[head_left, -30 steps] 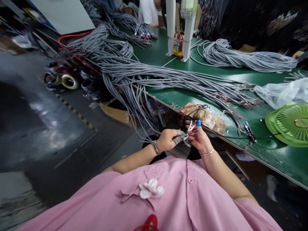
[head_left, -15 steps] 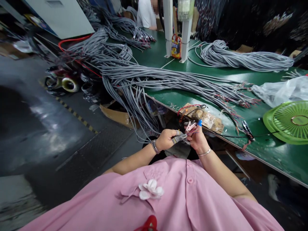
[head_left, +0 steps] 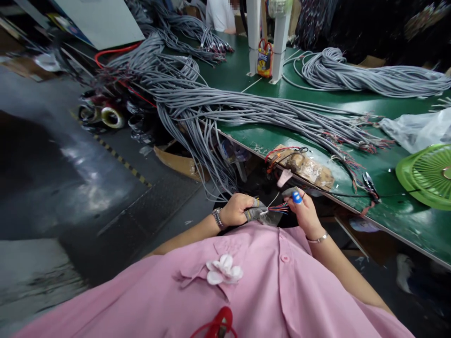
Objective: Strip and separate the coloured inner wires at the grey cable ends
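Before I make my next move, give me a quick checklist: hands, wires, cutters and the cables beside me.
1. Left hand gripping the wires: ok, their base is between its fingers.
2. Right hand gripping the wire tips: cannot tell, they reach its fingers but contact is unclear.
3. Blue cap on the right hand: ok, it covers a fingertip.
4. Cutters away from both hands: ok, they lie on the table.
5. Cables all on the table: not ok, some hang over its edge.
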The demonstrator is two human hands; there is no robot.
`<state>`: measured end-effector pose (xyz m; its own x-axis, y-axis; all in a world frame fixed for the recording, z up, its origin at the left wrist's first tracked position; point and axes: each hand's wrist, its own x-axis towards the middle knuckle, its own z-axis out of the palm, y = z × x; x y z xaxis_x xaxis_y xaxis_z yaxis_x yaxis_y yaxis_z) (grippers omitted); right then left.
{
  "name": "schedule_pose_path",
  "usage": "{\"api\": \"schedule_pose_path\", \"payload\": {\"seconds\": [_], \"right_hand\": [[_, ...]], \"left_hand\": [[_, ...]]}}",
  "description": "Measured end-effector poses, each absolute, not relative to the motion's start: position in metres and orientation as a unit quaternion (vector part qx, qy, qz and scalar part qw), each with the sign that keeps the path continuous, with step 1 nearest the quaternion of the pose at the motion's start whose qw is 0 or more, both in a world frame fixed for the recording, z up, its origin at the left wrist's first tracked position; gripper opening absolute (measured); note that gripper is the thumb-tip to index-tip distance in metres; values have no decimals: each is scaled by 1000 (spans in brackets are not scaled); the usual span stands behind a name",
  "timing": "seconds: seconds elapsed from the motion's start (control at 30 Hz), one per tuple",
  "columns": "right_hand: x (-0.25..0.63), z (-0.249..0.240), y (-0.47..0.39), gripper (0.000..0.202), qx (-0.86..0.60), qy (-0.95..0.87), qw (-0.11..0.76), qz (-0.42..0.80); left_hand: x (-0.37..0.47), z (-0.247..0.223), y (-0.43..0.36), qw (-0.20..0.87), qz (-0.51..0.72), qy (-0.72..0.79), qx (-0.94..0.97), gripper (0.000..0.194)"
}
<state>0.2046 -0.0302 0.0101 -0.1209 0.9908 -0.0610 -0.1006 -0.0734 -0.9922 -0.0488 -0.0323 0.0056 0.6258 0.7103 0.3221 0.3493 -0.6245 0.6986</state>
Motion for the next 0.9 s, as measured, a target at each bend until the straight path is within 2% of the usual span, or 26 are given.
{"api": "schedule_pose_path", "payload": {"seconds": [0.13, 0.27, 0.4, 0.5, 0.6, 0.7, 0.83, 0.9], "right_hand": [[205, 29, -42, 16, -423, -683, 386, 453], [204, 30, -44, 17, -450, -695, 364, 427], [205, 20, -40, 24, -483, -615, 382, 492], [203, 16, -42, 31, -475, -550, 357, 587], [199, 23, -49, 33, -447, -530, 324, 644], [195, 37, -54, 31, -413, -557, 314, 649], [198, 52, -53, 32, -370, -639, 307, 600], [201, 54, -52, 31, -367, -654, 336, 569]], "left_hand": [[-52, 4, -32, 326, 268, 326, 846, 29], [-53, 1, -29, 346, 313, 332, 820, 29], [-51, -3, -29, 226, 400, 364, 811, 20], [-50, -3, -28, 106, 422, 365, 823, 18], [-49, 0, -28, 60, 416, 365, 831, 20], [-48, 5, -29, 136, 393, 362, 834, 30], [-48, 5, -30, 399, 378, 359, 755, 41], [-49, 0, -29, 518, 408, 358, 661, 44]]}}
